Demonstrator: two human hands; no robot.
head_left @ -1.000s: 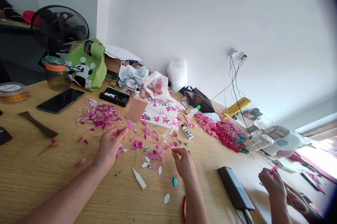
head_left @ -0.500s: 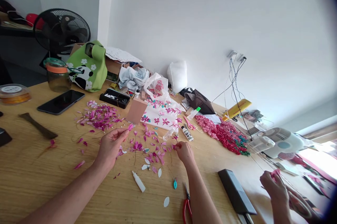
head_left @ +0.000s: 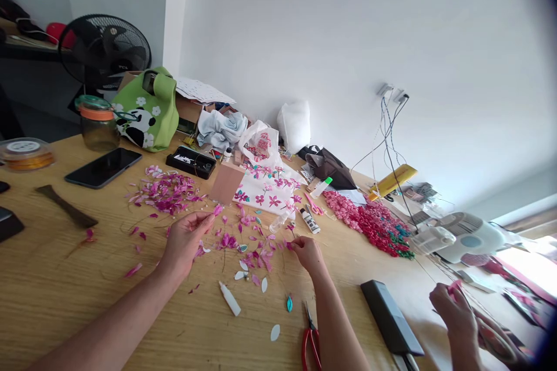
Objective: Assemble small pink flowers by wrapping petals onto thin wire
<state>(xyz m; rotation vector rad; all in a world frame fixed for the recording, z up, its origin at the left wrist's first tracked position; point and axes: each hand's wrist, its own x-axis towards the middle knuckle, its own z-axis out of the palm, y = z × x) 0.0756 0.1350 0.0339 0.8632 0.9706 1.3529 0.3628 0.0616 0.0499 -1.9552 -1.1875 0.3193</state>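
Pink petal, L fingers, long axis diag. up-R

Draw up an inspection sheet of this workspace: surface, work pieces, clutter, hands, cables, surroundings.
Surface: wooden tabletop, strewn with small bits.
Work pieces: heap of pink petals, others scattered; white tube and red-handled tool lying nearby.
Clutter: phone, lidded jar, green panda bag.
Left hand: pinching a pink piece.
Right hand: fingertips together beside scattered petals; grip unclear.
Another person's hand: at the right, with something pink.
Cables: several cables hang from wall plugs down toward the tabletop.
Surroundings: white wall, black fan behind the bag.
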